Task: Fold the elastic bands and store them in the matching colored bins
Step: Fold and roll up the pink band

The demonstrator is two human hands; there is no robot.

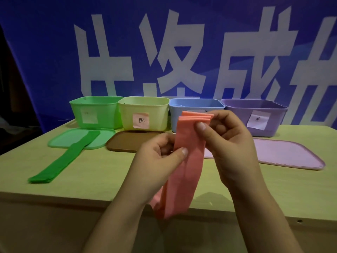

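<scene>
Pink band [189, 161] is held up over the desk [91, 179], both hands on it. Right hand [226, 141] pinches the upper end, thumb on the near face, fingers curled behind; that end is stacked in several folded layers just in front of the blue bin [182, 106]. Left hand [156, 161] pinches the band lower down at its left edge, thumb on front. The rest of the band hangs down past the desk's near edge.

Green band [60, 161] lies flat on the desk to the left, unfolded, its far end resting on the green lid [60, 141].

Back row, left to right: green bin [109, 114], yellow bin [158, 115], blue bin, purple bin [273, 125], sitting side by side. Paper labels on the fronts of green, yellow and purple; the writing is too small to read.

Lids flat in front of the bins: green, brown lid [131, 141], purple lid [284, 154]; hands partly cover the last two.

Blue banner [45, 52] with large white characters behind.
</scene>
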